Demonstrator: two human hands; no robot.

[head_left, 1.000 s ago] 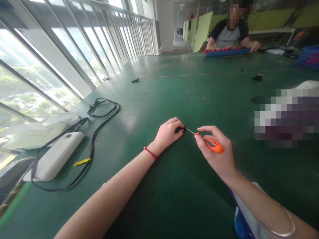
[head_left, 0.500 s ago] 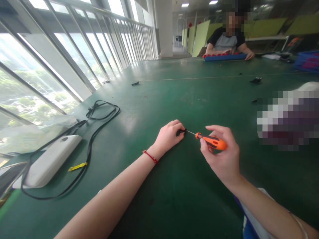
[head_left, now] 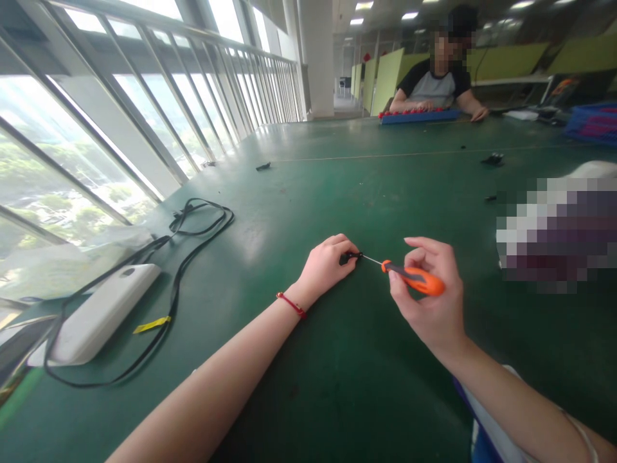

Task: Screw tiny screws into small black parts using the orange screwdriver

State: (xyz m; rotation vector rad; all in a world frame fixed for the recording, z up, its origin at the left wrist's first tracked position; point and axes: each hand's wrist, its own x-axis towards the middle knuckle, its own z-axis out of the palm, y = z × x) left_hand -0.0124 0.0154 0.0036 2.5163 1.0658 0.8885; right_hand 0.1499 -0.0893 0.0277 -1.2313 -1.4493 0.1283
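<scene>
My left hand (head_left: pixel 328 262) rests on the green table, its thumb and fingers closed on a small black part (head_left: pixel 351 256). The part is mostly covered by the fingers, so its kind does not show. My right hand (head_left: pixel 431 299) holds a screwdriver (head_left: pixel 420 280) by its orange and black handle, between thumb and fingers, with the index finger raised off it. The thin metal shaft points left, and its tip meets the black part at my left fingertips.
On the left lie a white elongated device (head_left: pixel 103 315) and a looped black cable (head_left: pixel 176 283) with a yellow tag (head_left: pixel 152 324). Small black pieces (head_left: pixel 492 159) are scattered farther off. Across the table (head_left: pixel 308 186) a person sits at a blue tray (head_left: pixel 419 116) of red pieces.
The screwdriver handle has turned a little, and my right fingers have shifted around it. My left hand keeps its grip on the black part. The far person's blue tray sits slightly more left.
</scene>
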